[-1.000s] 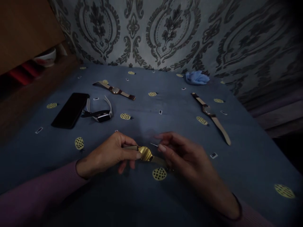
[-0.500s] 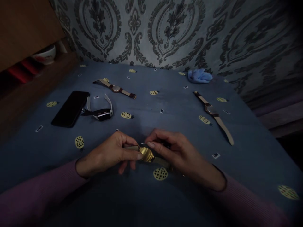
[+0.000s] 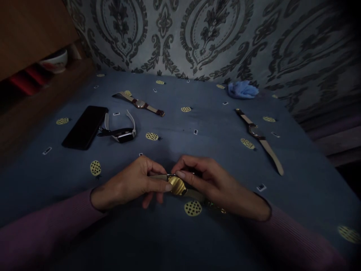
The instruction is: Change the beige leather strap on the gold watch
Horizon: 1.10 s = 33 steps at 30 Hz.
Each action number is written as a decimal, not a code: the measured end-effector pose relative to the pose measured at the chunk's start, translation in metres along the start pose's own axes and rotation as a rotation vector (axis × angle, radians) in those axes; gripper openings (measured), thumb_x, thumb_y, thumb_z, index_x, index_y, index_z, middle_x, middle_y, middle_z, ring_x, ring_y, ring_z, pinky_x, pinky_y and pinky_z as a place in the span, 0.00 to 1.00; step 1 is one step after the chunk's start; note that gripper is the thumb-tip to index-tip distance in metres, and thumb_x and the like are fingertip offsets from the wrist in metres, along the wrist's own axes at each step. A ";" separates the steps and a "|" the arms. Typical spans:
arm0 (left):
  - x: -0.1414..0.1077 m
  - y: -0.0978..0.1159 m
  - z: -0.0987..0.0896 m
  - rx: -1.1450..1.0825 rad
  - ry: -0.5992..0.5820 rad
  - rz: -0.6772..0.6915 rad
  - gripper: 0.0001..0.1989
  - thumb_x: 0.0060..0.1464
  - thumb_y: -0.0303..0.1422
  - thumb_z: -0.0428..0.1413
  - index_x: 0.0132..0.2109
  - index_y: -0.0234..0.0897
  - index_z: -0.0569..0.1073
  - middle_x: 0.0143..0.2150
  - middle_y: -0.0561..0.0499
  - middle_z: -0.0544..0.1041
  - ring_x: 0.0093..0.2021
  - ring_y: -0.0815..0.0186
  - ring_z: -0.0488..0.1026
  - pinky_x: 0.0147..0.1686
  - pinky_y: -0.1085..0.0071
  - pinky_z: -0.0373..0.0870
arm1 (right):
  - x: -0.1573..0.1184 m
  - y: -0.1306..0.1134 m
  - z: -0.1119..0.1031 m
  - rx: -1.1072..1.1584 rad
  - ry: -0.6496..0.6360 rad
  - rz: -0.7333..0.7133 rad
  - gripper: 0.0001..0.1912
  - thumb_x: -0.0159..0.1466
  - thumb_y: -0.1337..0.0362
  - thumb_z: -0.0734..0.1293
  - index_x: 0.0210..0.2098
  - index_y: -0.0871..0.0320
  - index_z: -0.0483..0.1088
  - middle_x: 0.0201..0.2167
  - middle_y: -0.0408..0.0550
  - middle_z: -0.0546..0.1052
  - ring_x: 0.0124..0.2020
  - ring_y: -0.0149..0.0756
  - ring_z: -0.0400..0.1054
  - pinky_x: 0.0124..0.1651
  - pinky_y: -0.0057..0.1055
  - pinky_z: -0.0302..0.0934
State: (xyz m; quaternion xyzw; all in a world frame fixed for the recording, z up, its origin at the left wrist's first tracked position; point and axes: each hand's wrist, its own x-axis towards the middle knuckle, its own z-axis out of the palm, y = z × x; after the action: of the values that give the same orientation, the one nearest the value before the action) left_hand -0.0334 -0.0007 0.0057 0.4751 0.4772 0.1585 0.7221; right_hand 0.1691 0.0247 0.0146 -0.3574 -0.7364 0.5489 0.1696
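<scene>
A wristwatch (image 3: 176, 186) lies back up between my hands, its gold case back showing and its strap reaching out to both sides. My left hand (image 3: 134, 181) grips it at the left, thumb on the case edge and fingers around the left strap piece. My right hand (image 3: 210, 179) is closed in a pinch on a thin metal tool (image 3: 171, 174), whose tip touches the watch where the left strap meets the case. The rest of the tool is hidden by the fingers. Under my right hand runs the other strap piece (image 3: 194, 194), with a shiny buckle end (image 3: 216, 206).
A black phone (image 3: 85, 128) and a white-strapped smartwatch (image 3: 125, 136) lie left. Farther back is a brown-strapped watch (image 3: 140, 104); another watch (image 3: 255, 131) lies right. A crumpled blue cloth (image 3: 243, 90) sits near the wall. A wooden shelf unit (image 3: 36, 34) borders the left side.
The tool tip has shifted slightly left, to the joint of strap and case. Both hands keep their hold on watch and tool. The view has shifted a little.
</scene>
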 end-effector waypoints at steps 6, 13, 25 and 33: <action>0.000 -0.003 -0.001 -0.001 -0.009 0.017 0.08 0.52 0.33 0.60 0.28 0.33 0.74 0.19 0.57 0.74 0.12 0.78 0.63 0.14 0.81 0.55 | 0.000 -0.002 0.000 -0.005 0.002 -0.011 0.10 0.68 0.64 0.61 0.33 0.59 0.71 0.28 0.45 0.73 0.29 0.32 0.67 0.30 0.27 0.63; 0.002 -0.002 -0.002 -0.001 -0.011 0.010 0.08 0.52 0.33 0.60 0.29 0.32 0.75 0.20 0.56 0.75 0.12 0.78 0.63 0.14 0.81 0.55 | 0.000 -0.003 -0.001 -0.068 0.029 -0.039 0.09 0.67 0.67 0.61 0.33 0.58 0.71 0.28 0.45 0.73 0.29 0.33 0.67 0.31 0.28 0.62; 0.001 -0.004 -0.003 -0.016 -0.027 0.008 0.09 0.51 0.35 0.62 0.29 0.33 0.75 0.20 0.57 0.75 0.12 0.78 0.63 0.13 0.81 0.55 | 0.001 0.000 -0.002 -0.089 0.021 -0.066 0.09 0.67 0.66 0.62 0.33 0.58 0.73 0.29 0.46 0.73 0.31 0.33 0.67 0.32 0.29 0.62; 0.001 -0.003 -0.002 0.001 -0.017 -0.009 0.11 0.50 0.36 0.63 0.29 0.32 0.75 0.20 0.56 0.75 0.12 0.77 0.63 0.13 0.81 0.55 | 0.002 0.000 -0.003 -0.089 0.010 -0.095 0.08 0.67 0.67 0.62 0.33 0.58 0.73 0.30 0.46 0.73 0.30 0.32 0.67 0.32 0.28 0.62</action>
State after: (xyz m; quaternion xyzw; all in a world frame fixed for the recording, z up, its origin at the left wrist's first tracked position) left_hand -0.0354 0.0001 0.0027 0.4747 0.4730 0.1510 0.7267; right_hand 0.1701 0.0279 0.0154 -0.3320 -0.7752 0.5052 0.1834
